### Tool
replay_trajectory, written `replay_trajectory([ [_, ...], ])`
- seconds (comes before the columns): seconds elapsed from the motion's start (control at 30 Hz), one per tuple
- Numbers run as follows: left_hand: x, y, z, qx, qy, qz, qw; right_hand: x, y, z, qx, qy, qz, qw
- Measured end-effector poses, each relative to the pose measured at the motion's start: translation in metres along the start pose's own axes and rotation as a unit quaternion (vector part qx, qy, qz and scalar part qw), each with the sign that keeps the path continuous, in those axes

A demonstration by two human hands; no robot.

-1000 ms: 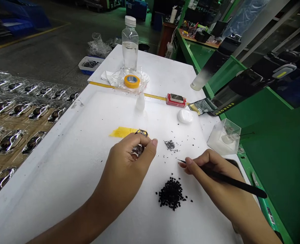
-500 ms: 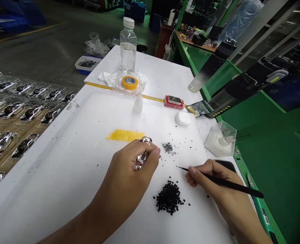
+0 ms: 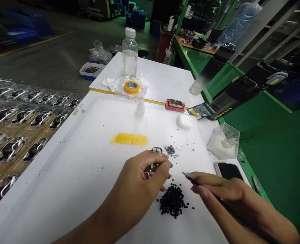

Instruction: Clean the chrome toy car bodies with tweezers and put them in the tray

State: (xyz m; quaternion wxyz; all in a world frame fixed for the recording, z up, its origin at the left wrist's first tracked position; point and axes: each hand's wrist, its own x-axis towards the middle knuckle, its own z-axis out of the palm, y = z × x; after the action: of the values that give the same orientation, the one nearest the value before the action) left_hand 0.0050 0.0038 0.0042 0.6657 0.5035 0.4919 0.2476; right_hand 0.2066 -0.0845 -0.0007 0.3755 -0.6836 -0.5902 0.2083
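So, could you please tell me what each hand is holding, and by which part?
The left hand's fingers pinch a shiny metal piece by its lower part; the right hand holds a slim pointed tool by its shaft.

The left hand (image 3: pixel 139 184) covers most of a shiny metal piece (image 3: pixel 155 151), so its full shape cannot be made out. The right hand (image 3: pixel 231 200) hides nearly all of a pointed tool (image 3: pixel 187 175), leaving only the tip in view. The left forearm (image 3: pixel 94 223) and right forearm (image 3: pixel 272 228) run off the near edge. The grey specks (image 3: pixel 169 150) are too small to identify. Blister trays (image 3: pixel 20 115) are cut off at the left edge, and the far shelves (image 3: pixel 190 37) are dim and indistinct.
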Motion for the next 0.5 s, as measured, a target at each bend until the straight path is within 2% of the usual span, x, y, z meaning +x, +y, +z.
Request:
replay_trajectory([
  [0.1,-0.001,0.002,0.003,-0.091,-0.027,-0.003,0.995,0.002,-0.005,0.002,-0.056,-0.068,-0.181,0.980],
  [0.17,-0.002,0.004,0.004,-0.159,-0.034,-0.010,0.987,0.003,-0.005,0.010,-0.078,-0.079,-0.240,0.964],
  [0.27,-0.003,0.004,0.004,-0.205,-0.036,-0.001,0.978,0.000,-0.006,0.029,-0.081,0.011,-0.207,0.975],
  [0.33,-0.003,0.003,0.003,-0.207,-0.032,0.012,0.978,-0.003,-0.009,0.039,-0.069,0.044,-0.181,0.980],
  [0.4,-0.003,0.001,0.002,-0.210,-0.030,0.011,0.977,-0.004,-0.013,0.043,-0.070,0.036,-0.199,0.977],
  [0.5,-0.002,-0.001,0.002,-0.206,-0.018,0.006,0.978,-0.001,-0.022,0.044,-0.104,0.030,-0.282,0.953],
])
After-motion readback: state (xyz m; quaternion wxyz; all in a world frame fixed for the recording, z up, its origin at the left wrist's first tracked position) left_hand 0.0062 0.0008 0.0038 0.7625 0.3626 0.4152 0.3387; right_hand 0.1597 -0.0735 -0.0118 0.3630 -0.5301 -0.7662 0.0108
